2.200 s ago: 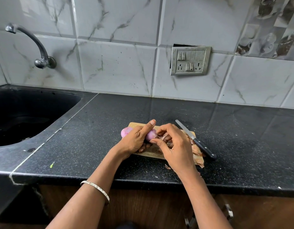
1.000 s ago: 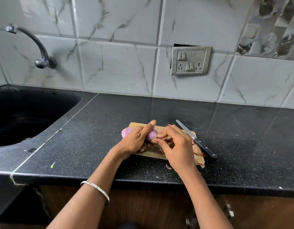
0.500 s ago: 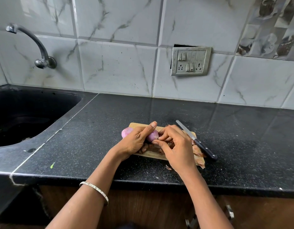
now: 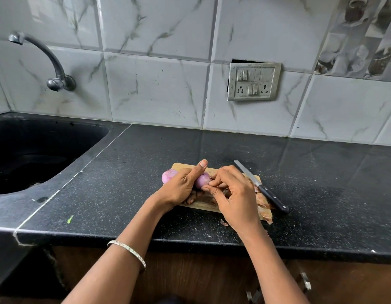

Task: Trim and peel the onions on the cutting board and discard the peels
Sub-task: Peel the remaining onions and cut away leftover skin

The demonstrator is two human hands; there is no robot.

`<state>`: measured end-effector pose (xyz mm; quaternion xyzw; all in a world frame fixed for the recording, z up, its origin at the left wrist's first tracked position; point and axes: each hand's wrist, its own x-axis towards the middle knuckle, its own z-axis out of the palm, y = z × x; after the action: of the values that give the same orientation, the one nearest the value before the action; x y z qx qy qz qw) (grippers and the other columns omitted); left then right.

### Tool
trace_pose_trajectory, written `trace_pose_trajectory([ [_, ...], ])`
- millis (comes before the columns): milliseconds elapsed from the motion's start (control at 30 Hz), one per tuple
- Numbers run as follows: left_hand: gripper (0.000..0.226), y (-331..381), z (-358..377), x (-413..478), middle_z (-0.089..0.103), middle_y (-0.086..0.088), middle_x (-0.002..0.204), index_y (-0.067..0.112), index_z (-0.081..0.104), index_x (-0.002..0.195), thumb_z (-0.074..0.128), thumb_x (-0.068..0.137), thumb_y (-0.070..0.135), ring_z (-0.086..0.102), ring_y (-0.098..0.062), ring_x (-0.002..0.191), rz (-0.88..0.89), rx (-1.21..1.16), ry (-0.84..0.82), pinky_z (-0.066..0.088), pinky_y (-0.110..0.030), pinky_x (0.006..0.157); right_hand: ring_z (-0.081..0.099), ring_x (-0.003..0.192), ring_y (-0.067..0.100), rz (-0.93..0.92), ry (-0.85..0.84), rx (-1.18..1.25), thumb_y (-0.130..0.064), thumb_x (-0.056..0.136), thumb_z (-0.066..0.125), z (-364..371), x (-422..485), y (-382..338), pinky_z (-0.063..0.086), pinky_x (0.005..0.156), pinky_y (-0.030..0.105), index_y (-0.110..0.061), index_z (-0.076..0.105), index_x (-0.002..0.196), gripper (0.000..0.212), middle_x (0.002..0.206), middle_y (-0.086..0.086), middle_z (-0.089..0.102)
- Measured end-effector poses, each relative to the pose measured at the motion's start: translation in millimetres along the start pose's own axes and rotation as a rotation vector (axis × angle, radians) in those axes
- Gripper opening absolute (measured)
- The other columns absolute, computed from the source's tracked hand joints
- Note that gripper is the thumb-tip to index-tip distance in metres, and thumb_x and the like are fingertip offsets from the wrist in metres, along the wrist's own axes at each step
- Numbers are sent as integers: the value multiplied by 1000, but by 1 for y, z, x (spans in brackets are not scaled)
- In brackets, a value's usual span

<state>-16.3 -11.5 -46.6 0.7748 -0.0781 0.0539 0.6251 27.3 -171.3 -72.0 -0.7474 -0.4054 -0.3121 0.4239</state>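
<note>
Half a second on, kept left hand (image 4: 179, 189) curled round onion (image 4: 202, 179), pinched skin at its end with right hand (image 4: 231, 196), drawn slightly closer (peeling unfinished); left peels (image 4: 263, 201) at right edge of board (image 4: 179, 166).

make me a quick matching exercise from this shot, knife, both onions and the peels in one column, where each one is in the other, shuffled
Things:
1. knife
2. onion being peeled
3. other onion
4. loose peels

Places:
A. at the cutting board left end, unheld
B. lying unheld, handle on the counter
C. heaped on the board's right end
D. gripped by the left hand, right hand pinching at it

Pairs: 1-B, 2-D, 3-A, 4-C
</note>
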Motion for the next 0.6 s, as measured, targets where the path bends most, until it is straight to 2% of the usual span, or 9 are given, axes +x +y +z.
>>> trace_pose_trajectory([
  [67, 70, -1, 0, 1, 40, -8, 47, 8, 55, 60, 29, 104, 57, 30, -16, 38, 1, 16, 1, 24, -21, 38, 57, 69, 10, 5, 9, 2, -24, 83, 82, 0, 1, -1, 50, 57, 41, -14, 58, 76, 26, 86, -10, 57],
  [167, 71, -1, 0, 1, 41, -4, 45, 8, 52, 58, 28, 105, 57, 29, -14, 36, -9, 21, 18, 24, -22, 39, 55, 67, 11, 33, 8, -28, -31, 85, 79, -2, 1, -5, 48, 58, 37, -17, 55, 81, 29, 82, -12, 55],
  [267, 73, 0, 0, 2, 42, -6, 45, 3, 54, 62, 29, 104, 57, 29, -13, 34, -9, 32, 28, 24, -20, 37, 59, 75, 8, 14, -21, -29, -36, 89, 73, -3, 1, -7, 52, 66, 34, -21, 66, 97, 18, 93, -13, 60],
  [333, 72, 0, 1, 3, 42, -5, 44, 8, 53, 58, 28, 104, 57, 29, -13, 33, -19, 38, 29, 22, -21, 36, 62, 78, 8, -5, -25, -14, -36, 91, 71, -3, 1, -7, 54, 67, 34, -25, 71, 102, 16, 99, -13, 61],
  [400, 72, 1, 2, 4, 41, -3, 41, 13, 50, 53, 27, 103, 59, 28, -12, 32, -37, 57, 40, 21, -21, 36, 61, 77, 8, -13, -10, -28, -31, 90, 73, -3, 1, -6, 53, 64, 36, -22, 71, 96, 11, 97, -11, 61],
  [500, 74, 2, 2, 5, 41, -3, 42, 10, 50, 54, 29, 100, 65, 29, -13, 33, -69, 77, 58, 23, -19, 37, 58, 75, 10, -12, 2, -64, -23, 86, 78, -3, 0, -5, 52, 61, 38, -19, 68, 87, 11, 95, -10, 59],
  [600, 73, 6, 3, 5, 39, -3, 43, 14, 48, 51, 31, 101, 64, 29, -14, 35, -86, 110, 93, 24, -19, 36, 57, 75, 12, 2, -5, -63, -28, 88, 77, -3, 0, -6, 51, 61, 38, -19, 63, 87, 16, 94, -11, 57],
])
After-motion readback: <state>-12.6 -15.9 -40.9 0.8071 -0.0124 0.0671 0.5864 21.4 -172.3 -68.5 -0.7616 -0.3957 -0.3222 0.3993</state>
